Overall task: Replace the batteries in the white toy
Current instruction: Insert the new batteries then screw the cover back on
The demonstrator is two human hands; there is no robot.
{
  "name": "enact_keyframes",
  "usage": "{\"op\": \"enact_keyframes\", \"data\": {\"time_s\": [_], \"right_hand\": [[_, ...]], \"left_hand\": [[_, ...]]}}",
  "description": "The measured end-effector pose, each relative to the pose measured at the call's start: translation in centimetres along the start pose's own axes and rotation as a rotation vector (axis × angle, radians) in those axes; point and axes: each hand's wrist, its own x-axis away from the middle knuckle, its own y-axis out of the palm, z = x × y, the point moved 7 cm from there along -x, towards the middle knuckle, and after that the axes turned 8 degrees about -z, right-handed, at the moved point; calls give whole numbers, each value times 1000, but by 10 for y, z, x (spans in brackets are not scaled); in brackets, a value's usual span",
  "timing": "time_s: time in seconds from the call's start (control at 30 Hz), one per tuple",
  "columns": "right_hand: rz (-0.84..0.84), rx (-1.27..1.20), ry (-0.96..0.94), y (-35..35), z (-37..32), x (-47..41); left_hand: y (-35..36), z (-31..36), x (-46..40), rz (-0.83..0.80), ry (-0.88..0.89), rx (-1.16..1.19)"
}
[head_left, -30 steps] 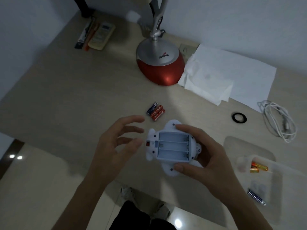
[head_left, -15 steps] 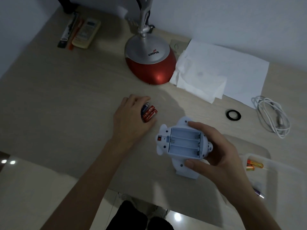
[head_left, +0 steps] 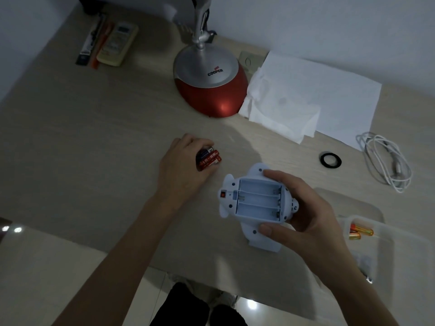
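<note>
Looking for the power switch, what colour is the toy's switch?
Red switch on the white toy, head view.

Left hand [head_left: 186, 164] on batteries [head_left: 210, 158]; right hand [head_left: 306, 212] grips toy [head_left: 256, 203]

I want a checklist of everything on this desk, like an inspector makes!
Surface: pale wood desk, dimly lit.
Job's things: toy, battery bay open and empty; three batteries on the desk; more batteries in a clear tray.
Clutter: lamp, paper, tissues, remote, black ring.
Hands: left hand on the three batteries; right hand holds the toy.
Cables: white cable, coiled.
Surroundings: white wall, tiled floor.
</note>
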Motion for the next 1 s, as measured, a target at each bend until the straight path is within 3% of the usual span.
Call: {"op": "enact_keyframes", "data": {"time_s": [0.2, 0.73, 0.9, 1.0], "right_hand": [[-4, -19, 8, 1, 1, -1], [-2, -43, 15, 2, 2, -3], [-1, -33, 10, 3, 1, -3], [-2, -35, 4, 4, 0, -2]], "left_hand": [[-5, -5, -6, 22, -55, 103], [-10, 1, -16, -20, -109, -31], [-42, 14, 1, 55, -157, 242], [-69, 44, 22, 70, -32, 461]]}}
